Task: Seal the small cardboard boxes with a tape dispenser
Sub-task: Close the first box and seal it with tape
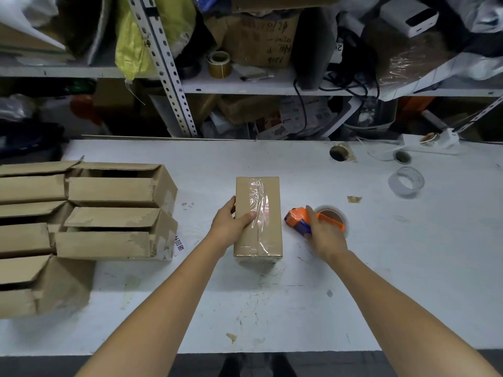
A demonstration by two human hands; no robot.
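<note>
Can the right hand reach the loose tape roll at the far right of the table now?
Probably yes, but not at once. The right hand is closed on the tape dispenser, so it is occupied. The bare table between it and the loose tape roll shows nothing in the way.

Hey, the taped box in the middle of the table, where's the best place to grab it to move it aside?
Grip the taped box across its narrow width near mid-length, coming from above. It lies flat, long axis pointing away, and seems narrow enough for the left hand, already on its left edge, to span. The right hand is on the tape dispenser.
</note>
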